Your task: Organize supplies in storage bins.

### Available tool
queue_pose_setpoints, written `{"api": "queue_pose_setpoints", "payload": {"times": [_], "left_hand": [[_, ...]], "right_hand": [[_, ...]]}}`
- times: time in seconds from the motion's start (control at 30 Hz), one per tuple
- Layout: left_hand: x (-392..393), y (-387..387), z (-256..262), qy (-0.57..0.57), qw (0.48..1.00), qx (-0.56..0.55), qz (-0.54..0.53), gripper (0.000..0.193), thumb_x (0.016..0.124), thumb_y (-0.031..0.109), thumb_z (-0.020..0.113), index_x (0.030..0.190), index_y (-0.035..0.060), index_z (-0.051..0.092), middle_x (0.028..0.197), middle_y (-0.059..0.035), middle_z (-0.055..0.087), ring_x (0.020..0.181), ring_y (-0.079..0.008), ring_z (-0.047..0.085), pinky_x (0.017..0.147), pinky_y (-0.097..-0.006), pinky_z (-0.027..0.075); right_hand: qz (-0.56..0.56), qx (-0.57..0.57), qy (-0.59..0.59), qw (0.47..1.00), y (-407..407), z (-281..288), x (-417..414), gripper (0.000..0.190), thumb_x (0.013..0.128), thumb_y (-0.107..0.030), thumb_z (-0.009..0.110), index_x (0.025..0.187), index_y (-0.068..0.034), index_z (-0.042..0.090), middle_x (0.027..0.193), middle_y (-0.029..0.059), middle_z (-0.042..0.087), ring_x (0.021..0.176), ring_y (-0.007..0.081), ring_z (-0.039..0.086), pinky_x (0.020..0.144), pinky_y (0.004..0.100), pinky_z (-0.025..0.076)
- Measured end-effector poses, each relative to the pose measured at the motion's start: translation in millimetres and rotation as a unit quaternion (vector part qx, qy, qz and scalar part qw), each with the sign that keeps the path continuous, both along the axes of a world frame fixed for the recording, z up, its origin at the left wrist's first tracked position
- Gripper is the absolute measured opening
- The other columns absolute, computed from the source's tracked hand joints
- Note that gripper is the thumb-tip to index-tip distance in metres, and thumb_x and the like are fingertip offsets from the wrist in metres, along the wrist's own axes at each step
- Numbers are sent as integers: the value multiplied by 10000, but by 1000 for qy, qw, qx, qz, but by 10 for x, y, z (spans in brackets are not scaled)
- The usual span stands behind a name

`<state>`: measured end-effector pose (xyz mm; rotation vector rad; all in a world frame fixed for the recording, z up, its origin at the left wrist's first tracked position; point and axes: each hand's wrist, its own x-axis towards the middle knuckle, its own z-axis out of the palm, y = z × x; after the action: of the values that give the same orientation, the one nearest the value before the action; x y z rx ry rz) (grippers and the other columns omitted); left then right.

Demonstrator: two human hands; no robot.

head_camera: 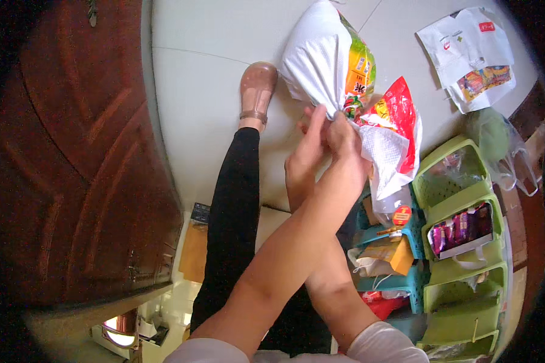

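Note:
My forearms cross, the left one over the right. A white woven-plastic bag (318, 59) with a printed yellow, green and red side rests on the pale floor, gathered at its neck. My left hand (346, 136) grips the neck, and the bag's loose red-and-white top (393, 131) spreads out to its right. Beside it my right hand (309, 145) has its fingers on the same gathered neck; some of its fingertips are hidden.
Green stacking baskets (463, 263) and blue ones (411, 236) with packets stand at the right. A flat white printed bag (468, 54) and a clear plastic bag (504, 149) lie beyond them. My shoe (258, 88) is left of the woven bag; a brown wooden door (81, 159) fills the left.

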<state>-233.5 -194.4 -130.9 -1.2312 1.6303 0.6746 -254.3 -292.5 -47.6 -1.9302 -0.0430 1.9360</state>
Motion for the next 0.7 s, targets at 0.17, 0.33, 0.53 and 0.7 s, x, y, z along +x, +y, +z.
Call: {"api": "queue_pose_setpoints", "payload": {"times": [0.17, 0.33, 0.53, 0.7], "left_hand": [[11, -654, -259, -20, 999, 2, -46, 393, 894, 256, 447, 1232, 55, 459, 1195, -144, 514, 1068, -205, 517, 865, -348, 461], [-450, -870, -23, -36, 947, 302, -101, 263, 874, 193, 462, 1076, 50, 551, 1067, -120, 575, 956, -189, 572, 777, -293, 482], [-1188, -396, 461, -251, 927, 278, -27, 407, 951, 374, 428, 1091, 16, 563, 981, -79, 603, 854, -137, 574, 710, -292, 482], [-1244, -405, 393, -238, 874, 279, -321, 538, 954, 512, 370, 968, 7, 556, 684, 5, 519, 564, -67, 455, 480, -209, 341]], "right_hand": [[-77, 12, 50, 996, 72, -108, 309, 311, 891, -168, 542, 1147, 10, 545, 1091, 116, 600, 1035, 204, 560, 952, 325, 409], [-150, 28, 100, 983, 230, -165, 604, 310, 892, -165, 543, 1152, 2, 544, 1103, 124, 598, 1057, 215, 556, 976, 333, 397], [-245, -4, 130, 961, 610, -299, 885, 218, 901, -179, 535, 1061, -34, 568, 1092, 149, 602, 1085, 256, 555, 1017, 382, 387], [-331, 11, 160, 930, 1180, -288, 586, 151, 917, -174, 496, 801, -79, 504, 778, 72, 583, 814, 201, 591, 790, 367, 474]]}}
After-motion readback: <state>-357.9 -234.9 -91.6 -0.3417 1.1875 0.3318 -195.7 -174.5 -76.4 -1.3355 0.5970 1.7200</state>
